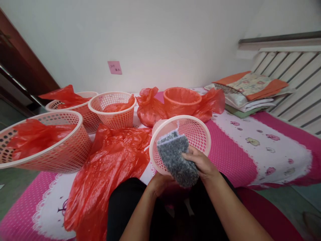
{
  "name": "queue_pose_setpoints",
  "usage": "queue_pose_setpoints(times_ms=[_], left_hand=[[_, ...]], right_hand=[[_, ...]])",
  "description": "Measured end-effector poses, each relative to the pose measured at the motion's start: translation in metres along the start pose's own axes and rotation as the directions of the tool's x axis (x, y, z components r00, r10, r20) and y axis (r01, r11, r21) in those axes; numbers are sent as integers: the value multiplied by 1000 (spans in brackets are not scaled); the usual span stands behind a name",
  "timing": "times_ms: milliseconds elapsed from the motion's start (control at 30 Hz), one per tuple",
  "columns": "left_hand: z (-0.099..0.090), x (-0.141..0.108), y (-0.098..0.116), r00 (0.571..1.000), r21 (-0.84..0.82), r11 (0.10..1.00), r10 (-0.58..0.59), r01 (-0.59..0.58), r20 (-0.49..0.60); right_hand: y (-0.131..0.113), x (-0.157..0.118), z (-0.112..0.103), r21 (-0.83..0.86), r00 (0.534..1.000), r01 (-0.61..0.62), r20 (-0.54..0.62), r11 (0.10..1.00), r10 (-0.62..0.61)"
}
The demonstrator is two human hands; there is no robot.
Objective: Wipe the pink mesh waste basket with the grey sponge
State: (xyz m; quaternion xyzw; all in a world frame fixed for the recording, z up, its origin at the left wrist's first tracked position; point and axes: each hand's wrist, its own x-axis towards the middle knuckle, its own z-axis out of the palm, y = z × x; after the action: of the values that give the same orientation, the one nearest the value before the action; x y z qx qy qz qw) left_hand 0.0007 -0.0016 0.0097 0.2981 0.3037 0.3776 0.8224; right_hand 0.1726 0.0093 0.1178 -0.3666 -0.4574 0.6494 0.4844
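Observation:
A fuzzy grey cleaning cloth (175, 157) with a pale lilac edge is folded in my right hand (202, 163), the thumb pressed on its face. Behind the cloth, a pale pink perforated plastic basket (197, 135) lies tilted with its mouth facing me. My left hand (162, 184) is closed at the lower rim of this basket, its fingertips hidden under the rim and cloth. To the left, a crumpled red plastic bag (112, 157) spreads over the bed and hangs down beside my knee.
Left stand several pink baskets with red bags inside, including a large basket (57, 157) and a smaller basket (112, 120). Behind are a tied red bag (150, 113) and a red-lined basket (182, 108). Folded textiles (258, 85) are stacked right, near a white slatted headboard (296, 77).

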Motion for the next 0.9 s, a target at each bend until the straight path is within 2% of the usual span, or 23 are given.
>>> queue_pose_setpoints(times_ms=[133,267,367,667,900], left_hand=[[-3,-2,0,999,103,994,-24,21,25],[-4,-3,1,1000,123,992,-4,2,16],[-7,-1,-1,1000,103,995,15,-13,-21],[-19,10,-13,990,13,1000,8,-7,-139],[-14,6,-11,996,-12,1000,-15,13,-89]], right_hand=[[-3,1,-13,58,981,11,-192,998,1],[-3,-1,-24,86,961,-30,-272,996,53],[-1,-1,-27,105,953,-72,-286,992,99],[4,3,-29,132,955,-95,-269,987,127],[0,2,-30,123,972,-108,-195,986,131]])
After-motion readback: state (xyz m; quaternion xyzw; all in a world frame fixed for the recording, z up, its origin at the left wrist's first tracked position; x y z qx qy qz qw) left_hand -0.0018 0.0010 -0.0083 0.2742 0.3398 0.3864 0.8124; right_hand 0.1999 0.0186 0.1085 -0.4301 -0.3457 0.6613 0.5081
